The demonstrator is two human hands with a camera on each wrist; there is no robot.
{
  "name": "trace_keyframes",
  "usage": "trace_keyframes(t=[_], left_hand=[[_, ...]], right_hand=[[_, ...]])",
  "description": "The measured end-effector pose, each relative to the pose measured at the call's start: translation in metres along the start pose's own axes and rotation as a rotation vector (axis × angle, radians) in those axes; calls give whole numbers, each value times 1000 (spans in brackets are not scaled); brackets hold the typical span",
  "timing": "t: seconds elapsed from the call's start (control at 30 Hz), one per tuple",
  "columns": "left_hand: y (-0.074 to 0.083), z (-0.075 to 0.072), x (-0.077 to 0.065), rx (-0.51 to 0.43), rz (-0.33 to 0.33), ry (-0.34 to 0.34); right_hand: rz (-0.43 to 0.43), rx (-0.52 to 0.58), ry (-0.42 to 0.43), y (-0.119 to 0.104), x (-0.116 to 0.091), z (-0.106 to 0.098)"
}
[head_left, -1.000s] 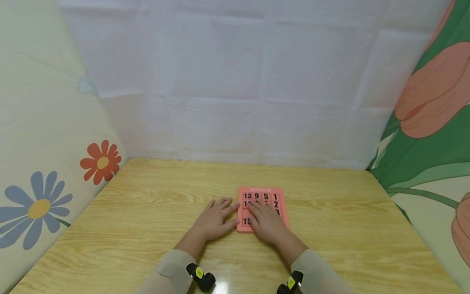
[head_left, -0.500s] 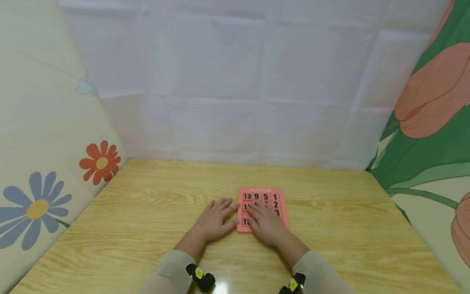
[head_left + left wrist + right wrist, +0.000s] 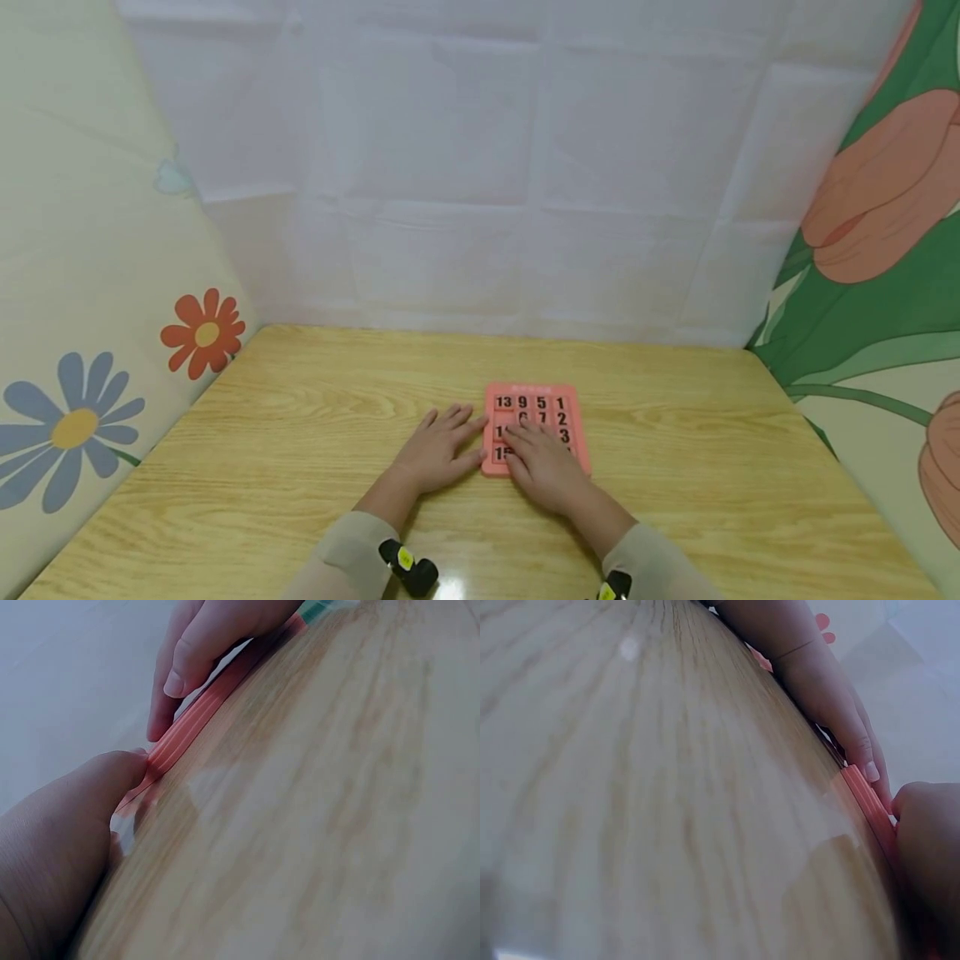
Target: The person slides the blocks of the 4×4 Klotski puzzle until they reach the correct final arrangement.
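A pink sliding number puzzle with black digits lies flat on the wooden table. My left hand rests beside it, fingers spread and straight, with thumb and a fingertip at the puzzle's left edge. Over the lower middle of the board lies my right hand, its fingertips at the 14 tile in the left column. An open slot shows between that tile and the 13 above. The palm and fingers hide several lower tiles. In the left wrist view, the left thumb meets the puzzle's ridged side.
The wood-grain table reaches back to a white cloth backdrop. Flower-printed panels stand at the left and right. Each sleeve cuff carries a small black wrist device, such as the left one.
The 14 tile has slid down one place in the left column, from below the 13 to above the 15. My right hand moved slightly toward me with it; the left hand stayed put.
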State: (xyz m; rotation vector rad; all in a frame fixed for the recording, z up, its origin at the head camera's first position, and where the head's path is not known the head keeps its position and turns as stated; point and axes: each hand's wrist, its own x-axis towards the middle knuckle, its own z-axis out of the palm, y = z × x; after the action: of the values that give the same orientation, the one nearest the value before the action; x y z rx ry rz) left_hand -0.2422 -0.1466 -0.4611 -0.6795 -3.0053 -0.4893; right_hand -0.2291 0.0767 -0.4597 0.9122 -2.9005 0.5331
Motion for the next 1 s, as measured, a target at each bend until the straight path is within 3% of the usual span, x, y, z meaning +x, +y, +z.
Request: trace_keyframes(t=[1.0], left_hand=[[0,1,0,-2,-12,-2]], right_hand=[[9,63,17,-1,-5,1]])
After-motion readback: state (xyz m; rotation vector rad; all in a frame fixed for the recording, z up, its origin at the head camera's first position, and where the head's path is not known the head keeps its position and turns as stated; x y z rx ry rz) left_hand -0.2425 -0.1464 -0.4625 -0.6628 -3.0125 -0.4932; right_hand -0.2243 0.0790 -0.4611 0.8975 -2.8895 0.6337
